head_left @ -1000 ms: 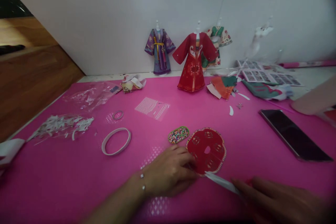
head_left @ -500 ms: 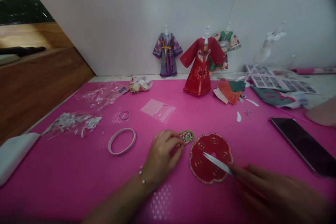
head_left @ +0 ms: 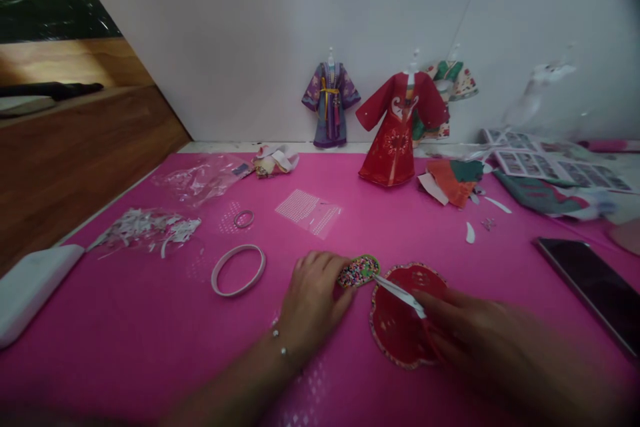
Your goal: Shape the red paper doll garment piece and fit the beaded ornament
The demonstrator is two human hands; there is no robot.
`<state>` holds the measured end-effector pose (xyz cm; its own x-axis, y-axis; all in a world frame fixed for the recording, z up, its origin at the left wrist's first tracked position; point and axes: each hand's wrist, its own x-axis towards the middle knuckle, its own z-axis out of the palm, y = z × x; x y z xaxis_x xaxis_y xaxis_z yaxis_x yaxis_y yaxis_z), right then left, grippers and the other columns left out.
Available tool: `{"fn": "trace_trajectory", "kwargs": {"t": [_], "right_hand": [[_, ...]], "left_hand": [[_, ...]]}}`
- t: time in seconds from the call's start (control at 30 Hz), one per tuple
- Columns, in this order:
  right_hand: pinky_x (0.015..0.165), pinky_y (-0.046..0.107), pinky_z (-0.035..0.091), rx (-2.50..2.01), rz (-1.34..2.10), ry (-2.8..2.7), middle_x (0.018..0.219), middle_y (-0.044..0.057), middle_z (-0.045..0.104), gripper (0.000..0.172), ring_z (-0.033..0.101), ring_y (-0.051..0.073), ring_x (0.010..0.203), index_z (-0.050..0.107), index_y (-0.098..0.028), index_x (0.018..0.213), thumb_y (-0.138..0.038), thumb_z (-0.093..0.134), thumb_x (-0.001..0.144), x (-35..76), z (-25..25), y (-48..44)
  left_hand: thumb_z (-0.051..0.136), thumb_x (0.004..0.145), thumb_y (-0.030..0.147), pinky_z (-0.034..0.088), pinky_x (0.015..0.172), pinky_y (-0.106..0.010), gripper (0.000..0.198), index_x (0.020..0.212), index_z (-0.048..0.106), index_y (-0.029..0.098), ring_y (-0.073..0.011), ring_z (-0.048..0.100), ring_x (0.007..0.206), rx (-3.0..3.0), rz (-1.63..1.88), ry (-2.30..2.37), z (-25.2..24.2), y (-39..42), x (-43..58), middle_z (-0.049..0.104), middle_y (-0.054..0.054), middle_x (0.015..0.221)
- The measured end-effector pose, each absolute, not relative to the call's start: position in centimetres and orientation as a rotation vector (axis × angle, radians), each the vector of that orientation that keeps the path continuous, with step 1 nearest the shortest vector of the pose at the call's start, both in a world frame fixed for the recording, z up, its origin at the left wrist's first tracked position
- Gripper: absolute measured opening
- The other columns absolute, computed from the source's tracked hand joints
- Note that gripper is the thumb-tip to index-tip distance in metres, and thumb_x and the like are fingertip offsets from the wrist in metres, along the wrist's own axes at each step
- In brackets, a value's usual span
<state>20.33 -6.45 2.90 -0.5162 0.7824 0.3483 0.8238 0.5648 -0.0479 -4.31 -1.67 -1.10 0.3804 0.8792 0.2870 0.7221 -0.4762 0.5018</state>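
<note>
My left hand is closed on the end of a small oval piece with a green rim and many coloured specks like beads. In my right hand is a pair of scissors with pale blades and what look like red handles. The blade tips reach the right end of the oval piece; whether they touch it I cannot tell. Under the scissors and right hand lies a red scalloped piece with a speckled rim, partly covered.
A white ring and a sheet of stick-on dots lie on the pink mat. Behind stand a red robe and a purple robe on small stands. A phone lies at the right, a bag of scraps at the left.
The scissor tips have moved up and left from over the red piece to the oval piece. More of the oval piece shows beside my left fingers. The whole view has shifted slightly.
</note>
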Motion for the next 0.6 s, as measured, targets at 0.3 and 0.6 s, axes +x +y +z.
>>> {"fn": "trace_trajectory", "kwargs": {"t": [0.3,0.6], "right_hand": [[0.045,0.03,0.014,-1.648,-0.073,-2.603,0.066,0.0,0.068,0.035,0.064,0.021,0.045,0.066,-0.031,0.114,-0.024,0.047,0.084,20.1,1.0,-6.0],[0.05,0.032,0.012,-1.732,0.035,-2.627,0.081,0.001,0.07,0.037,0.065,0.023,0.053,0.062,-0.033,0.12,-0.026,0.048,0.087,20.5,0.0,-5.7]], "left_hand": [[0.072,0.082,0.018,0.046,0.082,-0.044,0.026,0.107,0.063,0.019,-0.0267,0.057,0.093,2.391,0.831,1.382,-1.4,-1.8,-4.2,0.068,-0.006,0.099],[0.073,0.081,0.016,0.046,0.082,-0.042,0.026,0.105,0.063,0.018,-0.0259,0.058,0.093,2.409,0.858,1.362,-1.6,-1.6,-4.1,0.067,-0.006,0.098]]}}
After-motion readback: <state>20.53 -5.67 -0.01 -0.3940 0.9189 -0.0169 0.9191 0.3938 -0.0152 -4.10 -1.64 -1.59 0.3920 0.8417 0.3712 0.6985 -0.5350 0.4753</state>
